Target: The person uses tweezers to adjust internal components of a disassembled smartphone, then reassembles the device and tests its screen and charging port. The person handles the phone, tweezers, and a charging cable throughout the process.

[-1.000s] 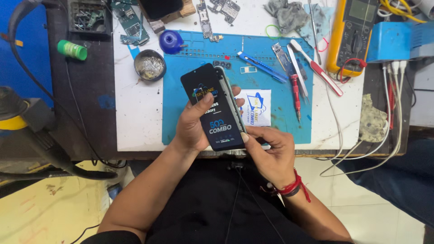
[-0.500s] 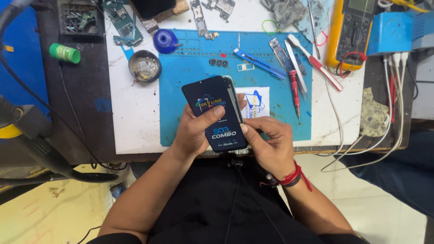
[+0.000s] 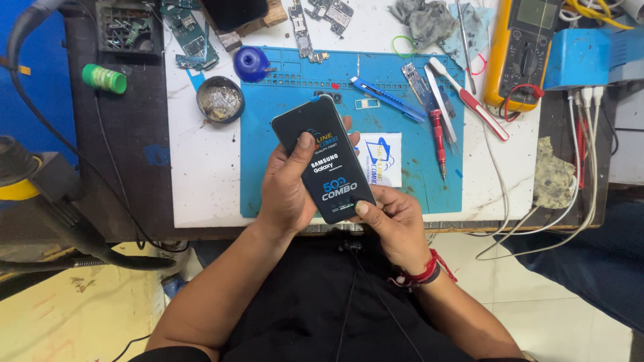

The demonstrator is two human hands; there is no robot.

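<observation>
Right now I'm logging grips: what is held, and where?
Both hands hold the black phone: left hand around its left edge, right hand at its bottom corner.

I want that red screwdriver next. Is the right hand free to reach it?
Probably not yet: the right hand is holding the lower end of the phone. The red screwdriver lies uncovered on the blue mat.

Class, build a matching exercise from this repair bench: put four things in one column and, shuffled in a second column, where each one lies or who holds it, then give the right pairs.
Things
1. black phone
2. green cylinder
3. yellow multimeter
4. red screwdriver

Places
A. on the dark surface at the far left
B. on the blue mat, right of the phone
C. held between the left hand and right hand
D. at the bench's upper right, beside a blue box

Pairs: 1-C, 2-A, 3-D, 4-B
</observation>
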